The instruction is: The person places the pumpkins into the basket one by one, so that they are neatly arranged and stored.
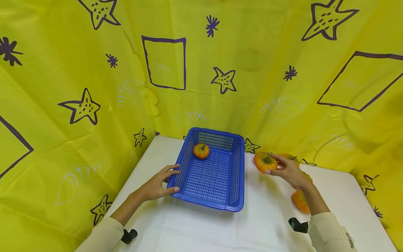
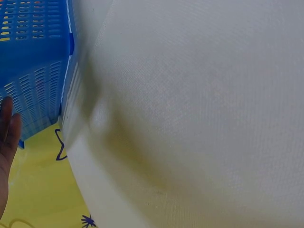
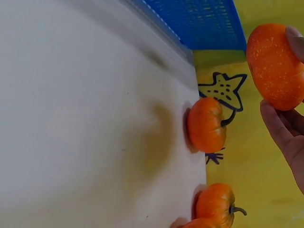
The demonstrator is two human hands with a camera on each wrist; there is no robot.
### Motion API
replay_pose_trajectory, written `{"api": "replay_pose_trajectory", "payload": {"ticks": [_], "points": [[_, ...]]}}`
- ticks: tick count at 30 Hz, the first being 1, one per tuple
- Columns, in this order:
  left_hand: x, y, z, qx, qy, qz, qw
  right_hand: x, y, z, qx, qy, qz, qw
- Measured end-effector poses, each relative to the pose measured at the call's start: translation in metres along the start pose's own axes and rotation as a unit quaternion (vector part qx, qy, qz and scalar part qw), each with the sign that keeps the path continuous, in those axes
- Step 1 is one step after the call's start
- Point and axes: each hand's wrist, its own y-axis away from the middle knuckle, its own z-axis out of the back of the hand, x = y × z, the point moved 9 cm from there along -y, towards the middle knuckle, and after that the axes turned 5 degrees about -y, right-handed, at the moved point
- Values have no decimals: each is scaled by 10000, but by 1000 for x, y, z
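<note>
My right hand (image 1: 289, 172) pinches a small orange pumpkin (image 1: 264, 163) between thumb and fingers, to the right of the blue basket (image 1: 206, 208). In the right wrist view this held pumpkin (image 3: 274, 66) hangs above the white tabletop. Another small pumpkin (image 1: 201, 151) sits in the basket's far left corner. At the basket's near left corner, my left hand (image 1: 157, 182) has its fairly straight fingers and thumb right at the rim. The left wrist view catches only part of the left hand (image 2: 5, 142) beside the slotted basket wall (image 2: 35, 92).
Several more pumpkins rest on the white table (image 1: 201, 231) around and behind the right hand, among them one by the forearm (image 1: 300, 202) and a stemmed pumpkin (image 3: 206, 125) at the table's edge. A yellow patterned sheet (image 1: 252, 87) walls in the back and sides.
</note>
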Motion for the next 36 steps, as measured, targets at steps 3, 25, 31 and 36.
{"api": "replay_pose_trajectory", "payload": {"ticks": [3,25,31,36], "points": [[0,0,0,3,1,8,10000,5,-3,-1,-6,-110,26,9999],[1,0,0,-16,-34,-7,10000,53,-34,-25,510,-238,287,9980],[1,-1,0,-28,35,-20,10000,65,-44,-34,636,-438,462,9959],[2,-1,0,-17,53,6,10000,70,-50,-40,754,-493,519,9946]]}}
